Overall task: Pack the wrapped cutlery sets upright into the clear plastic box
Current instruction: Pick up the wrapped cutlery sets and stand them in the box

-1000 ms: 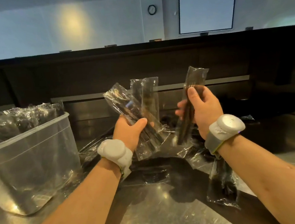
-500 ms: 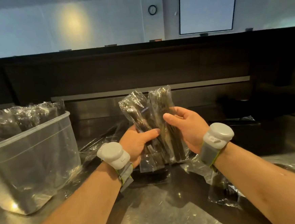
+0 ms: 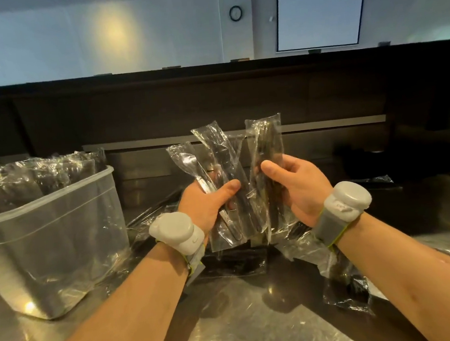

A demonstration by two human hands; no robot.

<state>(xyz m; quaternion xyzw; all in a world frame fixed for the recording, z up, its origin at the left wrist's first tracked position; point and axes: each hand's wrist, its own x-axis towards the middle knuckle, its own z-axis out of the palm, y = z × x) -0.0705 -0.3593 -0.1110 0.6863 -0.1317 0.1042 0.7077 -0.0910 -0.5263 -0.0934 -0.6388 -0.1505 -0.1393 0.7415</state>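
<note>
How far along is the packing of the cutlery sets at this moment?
Done: many wrapped sets stand upright in the clear plastic box. In hand: the left hand grips a few sets, the right hand grips another set. Left: these, plus loose sets lying on the steel counter.

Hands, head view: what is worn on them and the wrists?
No gloves on the left hand or right hand, no sleeves. The left wrist device and right wrist device are rounded white pucks on grey straps edged yellow-green; the right one bears a small unreadable marking.
</note>
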